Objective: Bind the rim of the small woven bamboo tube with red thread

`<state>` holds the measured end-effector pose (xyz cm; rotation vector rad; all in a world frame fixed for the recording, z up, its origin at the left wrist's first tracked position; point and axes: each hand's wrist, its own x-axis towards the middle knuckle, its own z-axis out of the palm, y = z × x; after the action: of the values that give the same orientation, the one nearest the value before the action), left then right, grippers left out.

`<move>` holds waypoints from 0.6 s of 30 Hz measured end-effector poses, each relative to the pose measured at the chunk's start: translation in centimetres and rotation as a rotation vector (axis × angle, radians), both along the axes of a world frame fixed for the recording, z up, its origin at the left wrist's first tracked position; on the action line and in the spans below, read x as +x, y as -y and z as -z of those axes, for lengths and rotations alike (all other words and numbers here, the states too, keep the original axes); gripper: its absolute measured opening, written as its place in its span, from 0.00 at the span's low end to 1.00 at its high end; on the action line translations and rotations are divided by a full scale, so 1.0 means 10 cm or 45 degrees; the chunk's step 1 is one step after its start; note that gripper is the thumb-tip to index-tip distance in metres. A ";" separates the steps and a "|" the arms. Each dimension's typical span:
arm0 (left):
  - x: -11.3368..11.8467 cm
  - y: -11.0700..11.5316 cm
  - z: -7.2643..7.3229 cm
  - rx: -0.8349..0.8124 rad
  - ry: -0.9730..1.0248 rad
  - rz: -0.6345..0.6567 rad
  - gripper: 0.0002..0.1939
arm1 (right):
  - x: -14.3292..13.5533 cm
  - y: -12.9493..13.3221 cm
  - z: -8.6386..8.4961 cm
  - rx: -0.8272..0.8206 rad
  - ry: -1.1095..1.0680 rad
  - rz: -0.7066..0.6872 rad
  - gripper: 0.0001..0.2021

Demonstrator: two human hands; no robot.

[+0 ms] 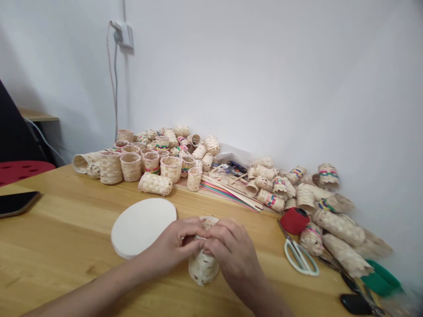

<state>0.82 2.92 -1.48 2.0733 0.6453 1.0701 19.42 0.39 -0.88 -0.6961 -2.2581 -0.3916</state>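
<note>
A small woven basket (204,267) of pale strips is on the wooden table (82,229), between my two hands. My left hand (180,242) pinches its upper rim from the left, thumb and fingers pressed together. From the right, my right hand (231,246) closes on the same rim, its fingertips nearly touching those of the left. The far part of the rim shows behind the fingers; what lies right under the fingertips is hidden. Just left of the basket lies a white round disc (143,226), partly behind my left hand.
Many woven baskets (130,165) line the wall side. Flat coloured strips (231,196) lie among them. White-handled scissors (301,257), a red spool (294,221) and a green roll (380,278) are at the right. A phone (16,203) rests at the left edge.
</note>
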 end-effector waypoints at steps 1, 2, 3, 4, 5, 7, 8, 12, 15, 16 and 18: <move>0.00 0.01 0.00 0.072 -0.031 -0.058 0.09 | -0.02 0.03 0.02 -0.084 -0.053 -0.065 0.10; 0.00 0.01 0.01 0.156 -0.058 -0.145 0.09 | -0.05 0.07 0.04 -0.182 -0.121 -0.146 0.11; -0.01 0.01 0.01 0.243 -0.081 -0.253 0.09 | -0.08 0.11 0.06 -0.283 -0.191 -0.228 0.12; -0.02 -0.01 0.02 0.320 -0.095 -0.367 0.09 | -0.10 0.15 0.08 -0.372 -0.254 -0.298 0.13; -0.04 -0.03 0.03 0.381 -0.102 -0.468 0.09 | -0.12 0.19 0.09 -0.441 -0.306 -0.348 0.14; -0.07 -0.08 0.05 0.461 -0.094 -0.595 0.08 | -0.12 0.25 0.09 -0.511 -0.352 -0.380 0.16; -0.09 -0.10 0.06 0.487 -0.087 -0.626 0.08 | -0.10 0.26 0.08 -0.521 -0.381 -0.382 0.17; -0.11 -0.13 0.10 0.605 -0.069 -0.638 0.07 | 0.04 0.13 0.01 -0.786 -0.984 -0.250 0.14; -0.09 -0.09 0.10 0.744 -0.093 -0.585 0.08 | 0.10 -0.05 0.01 -1.132 -1.225 -0.043 0.14; -0.09 -0.07 0.10 0.789 -0.105 -0.565 0.08 | 0.10 -0.10 0.03 -1.218 -1.190 0.006 0.16; -0.08 -0.05 0.09 0.863 -0.126 -0.535 0.09 | 0.07 -0.16 0.09 -1.329 -1.090 0.075 0.18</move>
<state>0.04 3.40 -2.42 2.6471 0.8812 1.5965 20.14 1.97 -1.74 -1.1418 -1.4688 0.9743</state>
